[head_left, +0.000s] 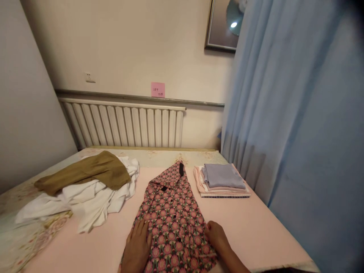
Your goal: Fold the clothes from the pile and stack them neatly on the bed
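A patterned shirt with pink flowers on a dark ground lies buttoned side up on the pink sheet. Its collar end points toward the wall, and the upper left part is folded over. My left hand rests flat on the shirt's left edge, fingers stretched out. At the right edge, my right hand has its fingers curled in a pinch on the fabric. The lower end of the shirt runs out of view at the bottom.
To the left lie a rumpled olive garment and white clothes. Folded clothes are stacked on the right, a grey-blue one on top. Behind the bed stands a radiator; a blue curtain hangs along the right side.
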